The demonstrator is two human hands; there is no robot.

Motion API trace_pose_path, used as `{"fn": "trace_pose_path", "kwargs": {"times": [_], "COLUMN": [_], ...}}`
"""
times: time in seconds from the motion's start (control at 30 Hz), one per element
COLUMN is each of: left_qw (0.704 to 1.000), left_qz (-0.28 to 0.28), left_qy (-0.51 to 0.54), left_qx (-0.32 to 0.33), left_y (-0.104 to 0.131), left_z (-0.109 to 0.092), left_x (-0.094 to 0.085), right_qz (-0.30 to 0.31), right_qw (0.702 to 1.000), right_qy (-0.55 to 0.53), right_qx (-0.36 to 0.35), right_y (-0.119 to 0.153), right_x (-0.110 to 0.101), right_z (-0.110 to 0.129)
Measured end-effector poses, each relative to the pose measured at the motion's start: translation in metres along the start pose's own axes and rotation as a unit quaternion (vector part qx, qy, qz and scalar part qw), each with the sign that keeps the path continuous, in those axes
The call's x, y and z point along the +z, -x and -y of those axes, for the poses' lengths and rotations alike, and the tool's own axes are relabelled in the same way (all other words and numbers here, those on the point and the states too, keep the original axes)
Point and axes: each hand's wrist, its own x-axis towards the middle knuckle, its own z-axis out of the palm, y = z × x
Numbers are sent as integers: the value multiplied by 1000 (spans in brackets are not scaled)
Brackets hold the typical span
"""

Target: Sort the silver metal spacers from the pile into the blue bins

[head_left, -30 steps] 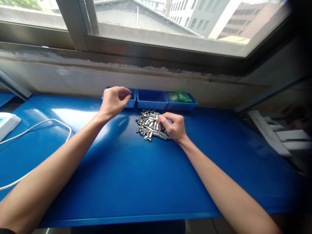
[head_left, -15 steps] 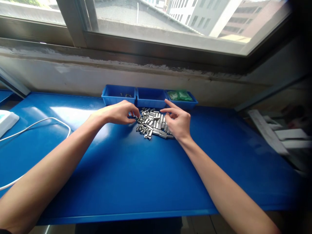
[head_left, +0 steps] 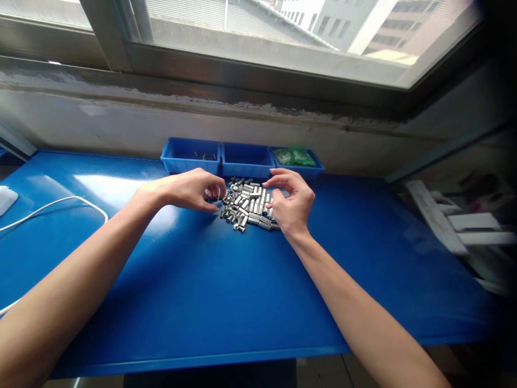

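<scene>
A pile of shiny metal parts lies on the blue table: short bolts [head_left: 231, 211] on its left side and longer hex standoffs [head_left: 255, 206] on its right. My left hand [head_left: 194, 188] is at the bolts' left edge, thumb and fingers apart in a loose curve, with nothing visible between them. Over the right end of the standoffs is my right hand [head_left: 294, 202], its fingers spread from the thumb and no part seen in it. It hides some of the standoffs beneath.
Behind the pile stand a left blue bin [head_left: 189, 164] with a few small parts, a middle blue bin [head_left: 246, 168], and a right one holding green bags [head_left: 297, 157]. A white cable [head_left: 68, 198] crosses the table's left. A window frame rises behind.
My right hand's fingers have opened a little and turned over the standoffs. The left hand's thumb and fingers have spread wider at the bolts. The view has shifted slightly.
</scene>
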Motion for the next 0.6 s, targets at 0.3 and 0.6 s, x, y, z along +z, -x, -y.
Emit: {"fn": "trace_pose_path", "kwargs": {"times": [0.3,0.6], "left_qw": [1000,999], "left_qz": [-9,-24], "left_qy": [11,-27], "left_qx": [-11,32], "left_y": [-1,1], "left_z": [5,-7], "left_x": [2,1], "right_qz": [-6,23], "right_qw": [997,1000], "right_qy": [-55,12], "right_qx": [48,-6], "right_y": [-3,-5], "right_x": [3,0], "right_z": [-9,-7]}}
